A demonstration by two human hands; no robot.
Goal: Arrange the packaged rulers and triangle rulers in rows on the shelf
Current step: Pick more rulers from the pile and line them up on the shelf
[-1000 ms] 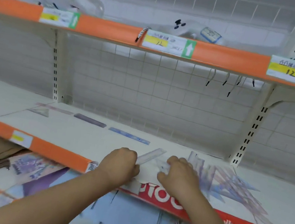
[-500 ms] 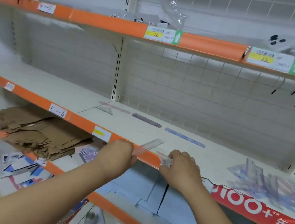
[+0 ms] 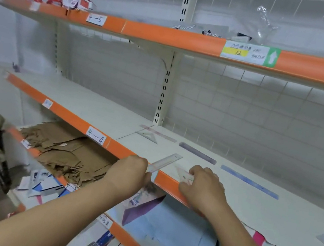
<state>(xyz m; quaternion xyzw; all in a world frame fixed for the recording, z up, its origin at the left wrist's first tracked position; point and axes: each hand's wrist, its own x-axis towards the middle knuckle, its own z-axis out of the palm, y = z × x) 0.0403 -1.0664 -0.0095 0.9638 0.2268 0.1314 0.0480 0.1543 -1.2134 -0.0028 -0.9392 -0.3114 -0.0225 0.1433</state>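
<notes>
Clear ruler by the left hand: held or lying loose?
Held. The left hand grips the near end of the ruler; whether its far end rests on the shelf cannot tell.

On the shelf (image 3: 95,107), triangle ruler (image 3: 148,136) left of two rulers (image 3: 198,153).

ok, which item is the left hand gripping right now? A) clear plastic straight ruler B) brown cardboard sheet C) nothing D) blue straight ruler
A: the left hand grips one end of the clear plastic straight ruler, whose far end sticks out over the white shelf, while the right hand pinches a small pink-tinted triangle ruler.
</notes>
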